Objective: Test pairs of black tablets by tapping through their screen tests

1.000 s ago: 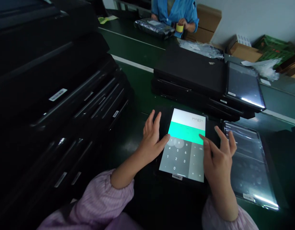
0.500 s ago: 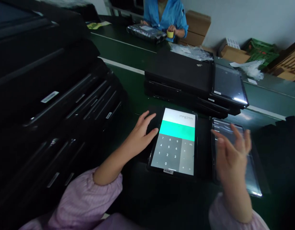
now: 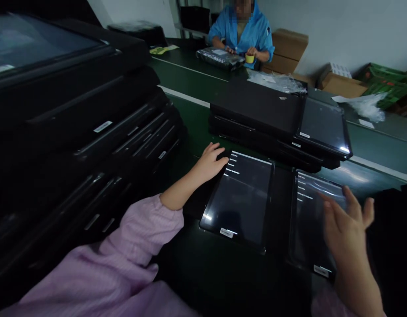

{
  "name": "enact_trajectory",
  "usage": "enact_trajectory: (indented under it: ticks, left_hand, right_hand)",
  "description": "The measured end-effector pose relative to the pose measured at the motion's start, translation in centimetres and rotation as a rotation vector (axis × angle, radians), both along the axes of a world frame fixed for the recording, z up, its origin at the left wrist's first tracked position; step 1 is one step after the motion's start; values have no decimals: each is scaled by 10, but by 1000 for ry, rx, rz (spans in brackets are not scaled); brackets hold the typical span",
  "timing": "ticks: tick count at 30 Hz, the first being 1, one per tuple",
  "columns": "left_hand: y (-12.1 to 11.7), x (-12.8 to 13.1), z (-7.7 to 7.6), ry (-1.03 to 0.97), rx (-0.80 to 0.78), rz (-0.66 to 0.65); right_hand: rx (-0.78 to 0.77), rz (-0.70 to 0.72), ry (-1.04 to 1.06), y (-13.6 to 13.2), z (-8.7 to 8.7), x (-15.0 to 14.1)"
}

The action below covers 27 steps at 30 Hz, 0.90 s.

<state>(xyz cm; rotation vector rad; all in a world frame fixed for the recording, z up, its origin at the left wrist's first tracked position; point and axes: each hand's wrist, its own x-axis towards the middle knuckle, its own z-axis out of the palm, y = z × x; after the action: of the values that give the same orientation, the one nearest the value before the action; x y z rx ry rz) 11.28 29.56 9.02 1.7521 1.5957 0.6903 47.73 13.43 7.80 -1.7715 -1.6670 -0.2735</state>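
Two black tablets lie side by side on the dark green bench. The left tablet (image 3: 239, 198) shows a dark screen with a short white menu at its top left. My left hand (image 3: 210, 163) rests at that tablet's top left corner, fingers curled over the edge. The right tablet (image 3: 309, 220) shows a similar dark menu. Above its right side hovers my right hand (image 3: 347, 226), fingers spread and holding nothing.
A tall slanted stack of black tablets (image 3: 91, 127) fills the left. Another stack of tablets (image 3: 266, 110) lies behind the two. A person in a blue coat (image 3: 243, 31) works at the far end with yellow tape. Cardboard boxes (image 3: 342, 81) and plastic bags sit at the back right.
The left tablet's bright calculator screen has gone, replaced by a dark menu. My right hand moved from that tablet over to the right tablet. My left hand slid up to the corner.
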Motion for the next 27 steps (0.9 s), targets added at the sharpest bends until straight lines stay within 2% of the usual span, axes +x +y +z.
enact_trajectory:
  ticks: [3,6,12,14,17,21,27]
  left_hand:
    - [5,4,-3,35,-9,-2]
    - [6,4,-5,51,-11,-14]
    - [4,-3,-8,40,-34,-36]
    - [4,-6,-9,25,-49,-32]
    - [4,-8,-12,13,-43,-11]
    - [4,-11,-16,-2,-1,-2]
    - [2,-15,-15,-18,-11,-33]
  right_hand:
    - [66,-104,55,-13,12,-3]
    - [34,-211,97,-29,22,-7]
    - [176,-237,123,-60,25,-11]
    - [168,-237,118,-70,25,-11]
    - [145,-183,62,-79,25,-14]
    - [149,-62,8,-76,24,-22]
    - [-89,239,-89,-61,24,-45]
